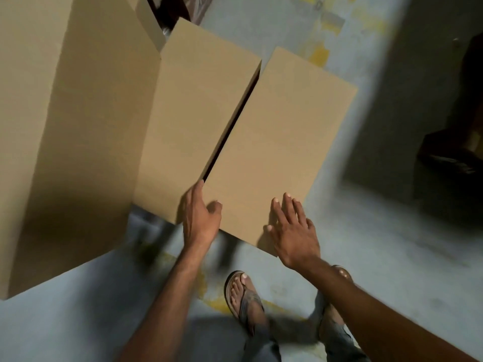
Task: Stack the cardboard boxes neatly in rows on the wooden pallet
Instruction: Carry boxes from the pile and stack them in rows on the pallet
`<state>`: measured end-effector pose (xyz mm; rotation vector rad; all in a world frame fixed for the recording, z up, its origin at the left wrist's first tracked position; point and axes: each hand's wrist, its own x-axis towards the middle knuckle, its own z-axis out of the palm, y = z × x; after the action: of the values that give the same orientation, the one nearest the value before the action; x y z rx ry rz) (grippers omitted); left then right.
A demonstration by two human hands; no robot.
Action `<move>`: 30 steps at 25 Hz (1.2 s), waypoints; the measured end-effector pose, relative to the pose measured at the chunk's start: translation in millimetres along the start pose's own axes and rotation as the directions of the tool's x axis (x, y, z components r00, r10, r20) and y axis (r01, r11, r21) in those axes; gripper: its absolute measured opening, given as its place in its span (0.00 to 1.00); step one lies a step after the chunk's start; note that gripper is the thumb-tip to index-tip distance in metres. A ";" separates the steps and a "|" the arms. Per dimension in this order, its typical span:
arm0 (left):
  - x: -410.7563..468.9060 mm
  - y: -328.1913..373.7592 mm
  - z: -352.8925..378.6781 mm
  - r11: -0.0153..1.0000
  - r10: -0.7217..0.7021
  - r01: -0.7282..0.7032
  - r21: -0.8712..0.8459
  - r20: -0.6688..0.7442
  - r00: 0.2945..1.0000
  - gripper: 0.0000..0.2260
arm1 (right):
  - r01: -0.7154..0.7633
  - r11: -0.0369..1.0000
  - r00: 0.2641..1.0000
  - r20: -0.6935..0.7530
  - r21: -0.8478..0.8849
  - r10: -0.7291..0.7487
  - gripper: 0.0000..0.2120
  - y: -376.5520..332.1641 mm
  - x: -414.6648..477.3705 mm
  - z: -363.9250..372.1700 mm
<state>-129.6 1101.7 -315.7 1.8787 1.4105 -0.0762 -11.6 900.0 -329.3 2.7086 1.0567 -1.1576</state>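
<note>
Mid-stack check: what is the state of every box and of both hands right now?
right box: closed, top up, a narrow dark gap between it and the middle box.
middle box: closed, next to the tall box.
tall box: closed, rises higher than the other two.
left hand: at the right box's near left corner, thumb on top.
right hand: flat on the right box's top, fingers straight.
</note>
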 end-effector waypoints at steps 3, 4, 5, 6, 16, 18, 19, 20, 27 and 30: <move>3.3 2.4 8.8 0.998 -0.020 0.017 0.060 0.052 0.998 0.30 | -0.034 0.999 0.999 -0.021 0.007 0.034 0.31 8.7 -6.2 7.8; 2.2 6.5 10.6 0.998 -0.029 0.026 0.052 0.069 0.997 0.29 | -0.058 0.998 0.998 -0.028 0.027 0.059 0.31 10.2 -9.0 10.1; -0.6 10.3 12.5 0.999 -0.023 0.021 0.035 0.072 0.997 0.28 | -0.088 0.994 0.995 -0.034 0.067 0.090 0.31 11.9 -12.7 12.7; -5.9 14.6 13.7 1.000 0.002 -0.004 0.019 0.061 0.998 0.26 | -0.120 0.985 0.991 -0.044 0.126 0.126 0.32 12.7 -16.4 13.7; -76.3 40.0 62.0 0.893 0.407 -0.335 -0.301 0.222 0.886 0.14 | -0.292 0.582 0.912 0.038 0.759 0.408 0.55 22.9 -25.8 -48.5; -74.7 38.8 69.8 0.889 0.369 -0.221 -0.400 0.341 0.865 0.14 | -0.276 0.570 0.918 0.036 0.774 0.395 0.54 19.9 -26.5 -59.5; -71.1 37.9 71.4 0.895 0.316 -0.145 -0.422 0.371 0.873 0.14 | -0.287 0.577 0.914 0.039 0.764 0.404 0.54 19.9 -26.0 -61.8; -66.1 38.6 71.9 0.906 0.254 -0.094 -0.412 0.353 0.901 0.14 | -0.304 0.596 0.910 0.040 0.743 0.413 0.53 21.7 -25.8 -62.2; 12.8 37.2 89.9 0.958 -0.243 0.282 -0.051 0.376 0.894 0.35 | -0.276 0.488 0.903 0.048 0.828 0.428 0.48 56.3 -27.5 -43.3; 18.2 56.3 85.9 0.965 -0.216 0.256 -0.051 0.391 0.895 0.35 | -0.251 0.414 0.882 0.030 0.875 0.470 0.44 78.3 -36.1 -51.4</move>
<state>-42.4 1059.4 -354.4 1.4998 1.3308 -0.4605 49.3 832.0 -287.5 3.5601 -0.3751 -1.6090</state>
